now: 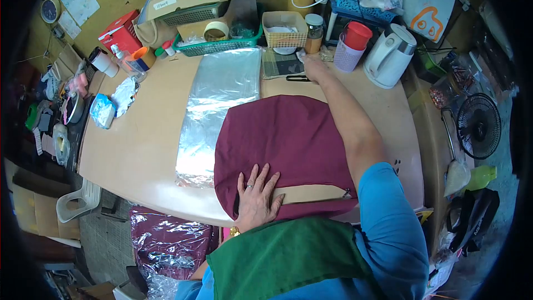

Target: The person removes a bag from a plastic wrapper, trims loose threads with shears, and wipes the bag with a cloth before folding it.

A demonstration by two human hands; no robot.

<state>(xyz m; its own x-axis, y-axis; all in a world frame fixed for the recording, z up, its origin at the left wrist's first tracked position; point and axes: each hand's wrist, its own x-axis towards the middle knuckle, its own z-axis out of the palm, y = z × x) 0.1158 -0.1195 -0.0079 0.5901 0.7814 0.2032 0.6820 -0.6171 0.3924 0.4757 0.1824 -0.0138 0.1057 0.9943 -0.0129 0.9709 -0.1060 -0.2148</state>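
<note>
A maroon fabric piece (286, 139) lies on the table in front of me, with an opening near its lower edge that shows a tan layer (311, 193). My left hand (258, 203) rests on its lower left part, fingers spread. My right hand (315, 69) reaches to the back of the table, beside a black tool (298, 78) and a dark mat (283, 64). Its fingers are bunched at a small whitish thing (301, 55) that I cannot make out. Clear plastic sheets (222, 100) lie to the left, partly under the fabric.
Along the back stand a green basket (219, 46), a woven basket (285, 38), a jar (313, 33), a lilac cup (348, 56) and a kettle (390, 55). A tissue pack (102, 111) lies at the left. Wrapped maroon goods (172, 241) sit below the table's front edge.
</note>
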